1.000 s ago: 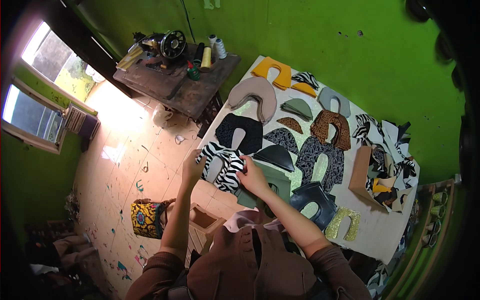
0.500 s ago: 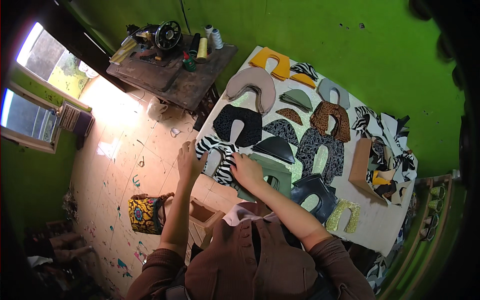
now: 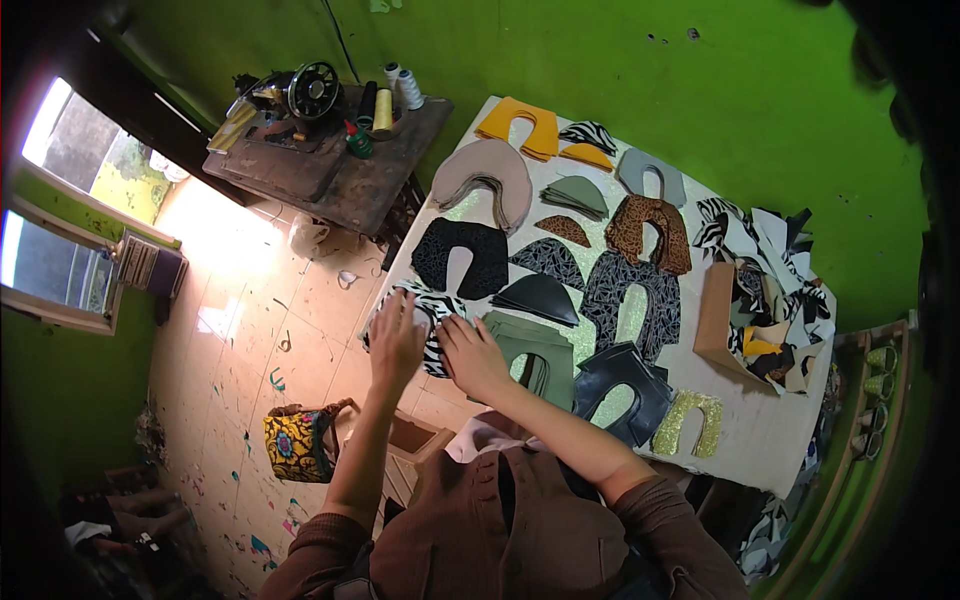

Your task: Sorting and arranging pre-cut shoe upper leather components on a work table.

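My left hand (image 3: 398, 342) lies on a zebra-striped, U-shaped cut piece (image 3: 432, 300) at the table's left edge, fingers stretched out over its left arm. On the same piece's right side rests my right hand (image 3: 472, 355), its fingers extended and laid flat. Both hands partly hide the stripes. Beside my right hand is a stack of olive-green U-shaped pieces (image 3: 545, 345). Just beyond the stripes lies a black textured U-shaped stack (image 3: 435, 250), and black half-round pieces (image 3: 540, 298) sit to the right of it.
More cut pieces in leopard print, grey, orange and gold glitter cover the table (image 3: 735, 425). A cardboard box (image 3: 712, 318) full of scraps stands at its right. A sewing machine (image 3: 300, 92) with thread cones is on a wooden table (image 3: 385, 185). A patterned bag (image 3: 298, 443) is at lower left.
My left hand has moved right and inward, from the striped piece's outer edge onto its top. My right hand has shifted slightly left. The whole view has tilted a little.
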`<state>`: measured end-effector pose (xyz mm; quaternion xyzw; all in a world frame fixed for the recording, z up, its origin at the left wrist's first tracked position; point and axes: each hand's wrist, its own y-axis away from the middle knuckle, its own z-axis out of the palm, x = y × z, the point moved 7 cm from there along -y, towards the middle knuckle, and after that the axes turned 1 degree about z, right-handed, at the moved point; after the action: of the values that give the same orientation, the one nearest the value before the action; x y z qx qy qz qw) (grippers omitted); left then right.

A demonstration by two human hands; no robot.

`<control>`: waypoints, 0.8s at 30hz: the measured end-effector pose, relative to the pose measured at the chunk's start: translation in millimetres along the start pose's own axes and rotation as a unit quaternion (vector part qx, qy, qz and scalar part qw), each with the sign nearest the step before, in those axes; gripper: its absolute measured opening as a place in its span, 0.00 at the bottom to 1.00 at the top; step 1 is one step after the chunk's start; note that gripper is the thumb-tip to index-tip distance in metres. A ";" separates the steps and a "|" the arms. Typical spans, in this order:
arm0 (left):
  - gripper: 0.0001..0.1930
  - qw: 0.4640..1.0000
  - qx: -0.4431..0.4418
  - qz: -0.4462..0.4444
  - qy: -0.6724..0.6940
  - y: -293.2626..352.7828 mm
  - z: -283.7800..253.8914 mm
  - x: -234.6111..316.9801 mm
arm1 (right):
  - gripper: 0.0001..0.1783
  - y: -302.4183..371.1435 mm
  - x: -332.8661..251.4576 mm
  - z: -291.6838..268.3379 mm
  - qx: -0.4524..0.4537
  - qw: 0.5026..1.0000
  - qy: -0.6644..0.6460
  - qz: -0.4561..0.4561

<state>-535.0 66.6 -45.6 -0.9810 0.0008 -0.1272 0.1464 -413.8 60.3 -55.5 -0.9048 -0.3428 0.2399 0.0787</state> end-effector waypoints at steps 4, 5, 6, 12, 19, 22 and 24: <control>0.21 0.995 -0.061 0.080 -0.022 19.2 12.1 35.8 | 0.26 10.2 0.0 20.3 -0.047 0.994 0.096 -0.001; 0.20 0.995 -0.064 0.072 -0.024 22.4 17.7 31.9 | 0.27 10.0 1.4 24.6 -0.059 0.994 0.088 0.004; 0.20 0.995 -0.068 0.064 -0.024 23.4 19.2 31.8 | 0.27 9.3 2.1 23.4 -0.062 0.994 0.087 0.007; 0.19 0.995 -0.060 0.070 -0.041 10.8 6.4 54.8 | 0.26 10.8 11.5 -1.0 -0.029 0.999 0.036 0.005; 0.17 0.986 -0.039 0.152 0.047 6.5 7.7 151.0 | 0.20 69.2 56.6 -76.4 0.060 0.993 -0.046 0.089; 0.15 0.970 -0.088 0.203 0.106 12.3 20.4 212.8 | 0.17 114.4 87.2 -113.8 0.107 0.988 -0.041 0.108; 0.15 0.958 -0.085 0.241 0.128 16.8 28.0 256.5 | 0.17 150.4 109.0 -137.2 0.100 0.987 -0.029 0.126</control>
<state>-279.2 48.6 -12.4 -0.9360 0.2666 -0.2123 0.0877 -188.4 21.9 -23.4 -0.9211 -0.2027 0.3069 0.1281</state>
